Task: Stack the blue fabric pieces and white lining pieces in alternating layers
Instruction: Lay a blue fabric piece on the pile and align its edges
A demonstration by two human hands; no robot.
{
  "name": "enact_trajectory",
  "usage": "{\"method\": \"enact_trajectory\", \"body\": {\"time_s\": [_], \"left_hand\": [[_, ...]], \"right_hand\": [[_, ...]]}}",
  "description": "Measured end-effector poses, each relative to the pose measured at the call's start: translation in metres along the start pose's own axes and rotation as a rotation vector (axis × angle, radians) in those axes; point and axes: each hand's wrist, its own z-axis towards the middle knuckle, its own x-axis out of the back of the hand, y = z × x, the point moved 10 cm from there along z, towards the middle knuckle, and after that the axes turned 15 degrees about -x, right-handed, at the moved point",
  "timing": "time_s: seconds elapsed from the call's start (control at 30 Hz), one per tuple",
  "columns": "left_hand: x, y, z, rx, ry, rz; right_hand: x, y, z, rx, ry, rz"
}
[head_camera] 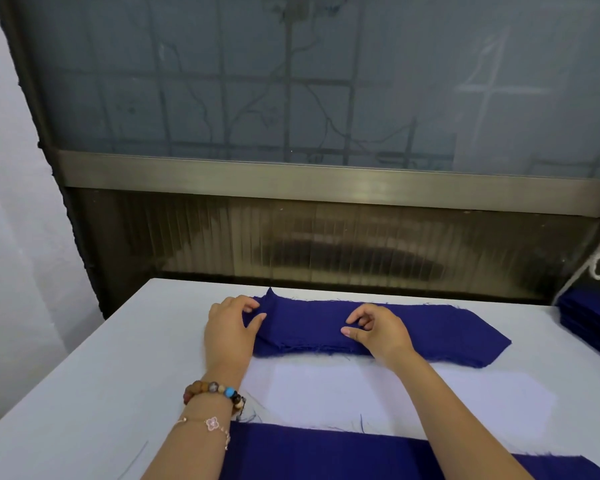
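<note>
The blue fabric piece [378,329] lies across the far part of the counter [84,393], deep navy, long, edges frayed, its left end rumpled. To seat it well, flatten that end and square the edges before adding lining. The left hand [231,332] pinches the rumpled end; the right hand [378,329] rests mid-piece, fingers curled on cloth. A white lining piece [395,393] lies nearer, beside another blue piece [326,455].
</note>
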Motion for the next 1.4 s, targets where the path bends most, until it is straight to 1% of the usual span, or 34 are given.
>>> {"method": "enact_trajectory", "body": {"time_s": [0.13, 0.2, 0.4, 0.5, 0.6, 0.67, 0.8, 0.9, 1.0, 1.13, 1.2, 1.3, 1.4], "left_hand": [[0.000, 0.001, -0.001, 0.038, 0.021, 0.004], [-0.002, 0.001, -0.001, 0.061, 0.027, -0.032], [0.003, -0.001, 0.000, 0.074, 0.143, -0.360], [-0.001, 0.000, -0.001, 0.103, 0.091, -0.440], [-0.007, 0.005, 0.000, 0.073, 0.016, -0.407], [-0.007, 0.006, 0.000, 0.058, 0.005, -0.373], [-0.009, 0.000, -0.002, 0.116, -0.003, -0.375], [-0.014, -0.006, -0.004, 0.166, -0.022, -0.396], [-0.016, -0.009, -0.006, 0.179, -0.035, -0.403], [-0.016, -0.010, -0.006, 0.189, -0.035, -0.418], [-0.016, -0.012, -0.006, 0.192, -0.032, -0.412], [-0.016, -0.012, -0.006, 0.186, -0.018, -0.429], [-0.016, -0.012, -0.006, 0.177, -0.019, -0.433]], "right_hand": [[0.001, -0.001, -0.001, 0.006, -0.001, 0.001], [0.002, -0.002, -0.001, 0.008, -0.003, -0.010], [0.001, 0.000, -0.001, -0.018, -0.017, -0.009], [-0.001, 0.001, -0.001, -0.044, -0.035, 0.008], [-0.001, -0.002, -0.001, -0.033, -0.042, -0.034], [0.000, -0.003, 0.001, -0.022, -0.050, -0.060], [0.004, -0.006, 0.005, 0.008, -0.075, -0.146], [0.009, -0.002, 0.010, 0.006, -0.060, -0.201], [0.021, 0.009, 0.017, -0.050, -0.017, -0.218], [0.048, 0.038, 0.029, -0.230, 0.002, -0.148], [0.064, 0.054, 0.032, -0.288, 0.018, -0.148], [0.092, 0.076, 0.033, -0.322, 0.084, -0.206], [0.120, 0.095, 0.032, -0.305, 0.188, -0.294]]}}
